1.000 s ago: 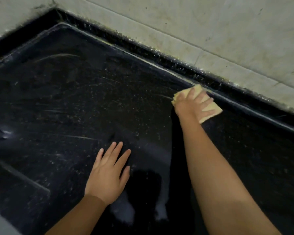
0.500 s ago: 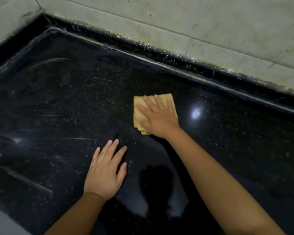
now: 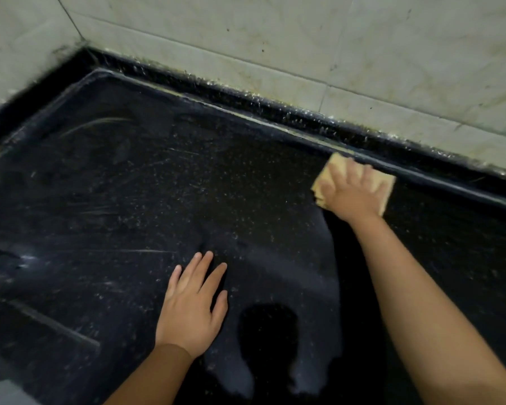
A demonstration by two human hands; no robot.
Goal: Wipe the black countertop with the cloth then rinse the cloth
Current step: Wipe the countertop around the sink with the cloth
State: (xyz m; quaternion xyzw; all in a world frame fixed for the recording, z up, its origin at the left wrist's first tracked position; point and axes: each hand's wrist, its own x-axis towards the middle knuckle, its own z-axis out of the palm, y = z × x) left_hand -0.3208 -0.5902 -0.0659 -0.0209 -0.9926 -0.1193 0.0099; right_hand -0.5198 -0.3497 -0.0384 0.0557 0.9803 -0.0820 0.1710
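Observation:
The black countertop fills the view, speckled and streaked with pale smears. A folded yellow cloth lies flat on it at the back right, close to the raised back lip. My right hand presses down on the cloth with fingers spread, covering most of it. My left hand rests flat on the counter nearer to me, palm down, fingers apart, holding nothing.
Pale tiled walls meet in a corner at the back left. A black raised lip runs along the wall. A ridge crosses the counter at the front left. A darker wet strip lies below my right hand.
My right hand slid the cloth from the middle of the counter back and to the right, up to the back lip. My left hand stayed planted.

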